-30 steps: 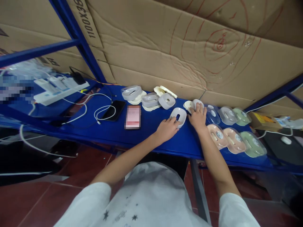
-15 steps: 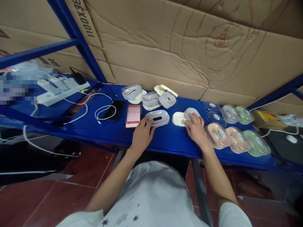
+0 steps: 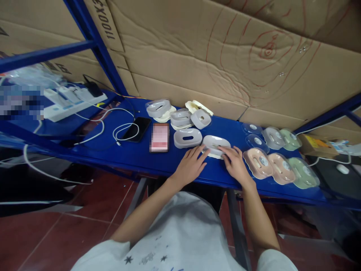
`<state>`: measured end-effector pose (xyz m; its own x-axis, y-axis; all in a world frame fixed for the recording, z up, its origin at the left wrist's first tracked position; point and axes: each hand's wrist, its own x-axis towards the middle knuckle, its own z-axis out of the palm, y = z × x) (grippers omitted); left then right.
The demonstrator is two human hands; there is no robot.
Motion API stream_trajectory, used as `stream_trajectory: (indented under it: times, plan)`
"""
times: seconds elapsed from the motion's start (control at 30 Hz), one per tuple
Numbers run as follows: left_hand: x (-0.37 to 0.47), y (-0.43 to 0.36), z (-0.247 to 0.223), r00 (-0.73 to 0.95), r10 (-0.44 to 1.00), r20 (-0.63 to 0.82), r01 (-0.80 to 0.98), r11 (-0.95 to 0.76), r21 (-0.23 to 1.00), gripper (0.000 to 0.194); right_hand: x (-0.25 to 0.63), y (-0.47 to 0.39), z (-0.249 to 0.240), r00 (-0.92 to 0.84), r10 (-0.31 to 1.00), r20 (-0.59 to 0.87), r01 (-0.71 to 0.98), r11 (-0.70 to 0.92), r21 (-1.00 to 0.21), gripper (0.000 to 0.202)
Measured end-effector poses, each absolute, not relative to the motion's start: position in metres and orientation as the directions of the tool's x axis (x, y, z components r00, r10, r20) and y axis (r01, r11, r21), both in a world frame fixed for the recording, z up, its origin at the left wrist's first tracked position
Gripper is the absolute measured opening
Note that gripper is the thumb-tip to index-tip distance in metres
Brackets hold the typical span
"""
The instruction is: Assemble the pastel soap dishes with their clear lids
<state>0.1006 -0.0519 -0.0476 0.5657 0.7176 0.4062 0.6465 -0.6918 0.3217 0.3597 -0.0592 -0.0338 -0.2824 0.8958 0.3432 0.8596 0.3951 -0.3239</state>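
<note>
Touching grey dish [image 3: 220,140]: left hand [image 3: 191,165], right hand [image 3: 236,165]; interior partly covered.

Six-plus grey dishes [image 3: 179,140], two pink [image 3: 255,165], two green [image 3: 301,174], two loose clear lids [image 3: 262,146], two phones [image 3: 159,138].

"1100X3" on the cardboard [image 3: 113,39]

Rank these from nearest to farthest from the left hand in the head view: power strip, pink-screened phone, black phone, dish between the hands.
1. Dish between the hands: ahead and right of the left hand.
2. Pink-screened phone: to that hand's left.
3. Black phone: farther left.
4. Power strip: at the far left.
</note>
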Motion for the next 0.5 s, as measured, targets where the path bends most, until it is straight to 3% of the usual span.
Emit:
stream_trajectory:
  times: [0.1,0.37,0.43,0.5]
  plan:
    - [0.100,-0.052,-0.052,0.548,0.722,0.423,0.655,-0.685,0.319,0.052,0.356,-0.063,-0.036,-0.345,0.879,0.329,0.834,0.448,-0.322,0.050]
    - [0.088,-0.054,-0.048,0.565,0.711,0.419,0.638,-0.698,0.325,0.027,0.350,-0.071,-0.026,-0.442,0.852,0.281,0.815,0.512,-0.271,0.040]
    - [0.084,-0.058,-0.047,0.569,0.706,0.422,0.635,-0.703,0.321,0.023,0.374,-0.054,-0.013,-0.329,0.894,0.305,0.891,0.401,-0.212,0.043]
    - [0.079,-0.062,-0.048,0.564,0.702,0.434,0.630,-0.706,0.324,0.022,0.408,-0.028,0.000,-0.110,0.947,0.301,0.983,0.149,-0.110,0.049]
